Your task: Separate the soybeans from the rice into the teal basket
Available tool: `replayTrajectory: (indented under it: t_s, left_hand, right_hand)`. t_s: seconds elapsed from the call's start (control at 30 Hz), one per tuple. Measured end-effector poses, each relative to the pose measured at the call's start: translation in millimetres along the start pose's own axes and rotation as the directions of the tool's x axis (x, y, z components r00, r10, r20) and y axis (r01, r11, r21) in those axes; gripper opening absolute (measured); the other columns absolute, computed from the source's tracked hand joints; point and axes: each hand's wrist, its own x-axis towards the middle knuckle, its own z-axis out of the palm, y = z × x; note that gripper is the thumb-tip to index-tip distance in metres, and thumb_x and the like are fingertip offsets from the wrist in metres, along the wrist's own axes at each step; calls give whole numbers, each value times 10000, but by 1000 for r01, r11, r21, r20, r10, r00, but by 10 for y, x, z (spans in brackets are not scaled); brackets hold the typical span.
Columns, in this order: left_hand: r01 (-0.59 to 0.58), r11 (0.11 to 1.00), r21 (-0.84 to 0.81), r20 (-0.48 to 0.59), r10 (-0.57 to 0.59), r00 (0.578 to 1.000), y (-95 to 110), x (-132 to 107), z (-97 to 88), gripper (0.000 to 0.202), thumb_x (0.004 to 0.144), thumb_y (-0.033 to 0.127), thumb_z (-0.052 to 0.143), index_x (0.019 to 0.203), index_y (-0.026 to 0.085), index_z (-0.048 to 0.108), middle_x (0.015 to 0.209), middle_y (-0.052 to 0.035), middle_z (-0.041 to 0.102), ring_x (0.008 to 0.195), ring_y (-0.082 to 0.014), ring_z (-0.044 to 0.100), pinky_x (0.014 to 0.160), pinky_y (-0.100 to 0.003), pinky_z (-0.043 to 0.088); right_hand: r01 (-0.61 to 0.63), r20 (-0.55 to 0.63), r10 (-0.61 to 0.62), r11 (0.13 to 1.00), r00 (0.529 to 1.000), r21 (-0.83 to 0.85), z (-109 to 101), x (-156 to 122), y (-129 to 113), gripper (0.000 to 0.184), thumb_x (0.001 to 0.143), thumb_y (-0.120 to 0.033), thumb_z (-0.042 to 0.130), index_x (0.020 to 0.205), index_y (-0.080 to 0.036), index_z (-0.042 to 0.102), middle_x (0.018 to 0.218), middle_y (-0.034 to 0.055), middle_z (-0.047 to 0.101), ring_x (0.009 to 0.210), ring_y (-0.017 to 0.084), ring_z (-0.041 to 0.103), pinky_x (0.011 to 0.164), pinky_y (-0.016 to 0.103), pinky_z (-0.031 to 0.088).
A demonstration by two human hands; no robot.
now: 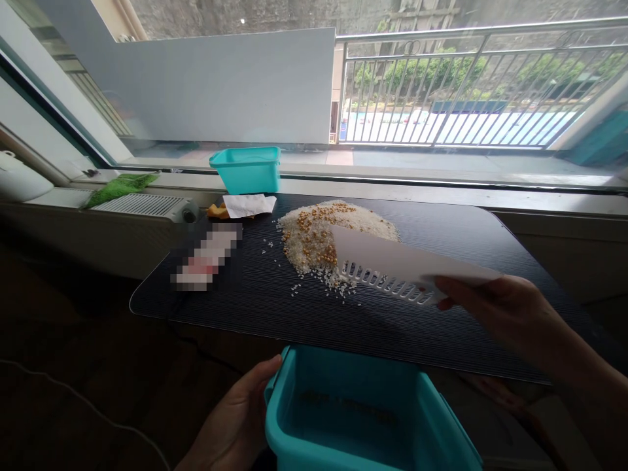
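Note:
My right hand [495, 301] is closed around one end of a long white plastic piece with a row of slots along its lower edge [392, 258]. The far end of that slotted piece reaches to the right side of a heap of white rice-like grains mixed with yellow kernels [314, 229]. My left hand [240, 412] grips the left rim of a teal plastic bin [353, 360], held just below the table's front edge. Some dark bits, hard to make out, show on the bin's floor. Loose grains lie scattered in front of the heap.
The dark table [220, 304] stands against the windowsill. A second teal bin [248, 170] stands at its back left, near a crumpled white paper [249, 205]. A blurred-out item [206, 258] lies at the left. Beyond are a radiator [147, 206] and a green cloth [120, 188].

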Motion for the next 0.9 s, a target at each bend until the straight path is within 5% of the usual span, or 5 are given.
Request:
replayTrajectory:
  t_s: [0.23, 0.9]
  left_hand:
    - [9, 1000, -9, -3, -9, 1000, 7, 6, 1, 137, 807, 179, 599, 803, 86, 700, 693, -95, 725, 803, -252, 697, 792, -358, 523]
    - [-4, 1000, 7, -52, 5, 999, 19, -21, 68, 152, 815, 172, 582, 777, 80, 697, 702, -95, 727, 711, -223, 695, 784, -352, 522]
  right_hand:
    - [-9, 8, 9, 1000, 1000, -11, -43, -36, -13, 479, 501, -731, 632, 451, -257, 680, 567, 56, 714, 598, 258, 670, 576, 388, 538]
    - [-12, 50, 11, 1000, 999, 8, -32, -98, -61, 462, 517, -712, 646, 469, -254, 692, 565, 63, 707, 597, 254, 659, 592, 397, 536]
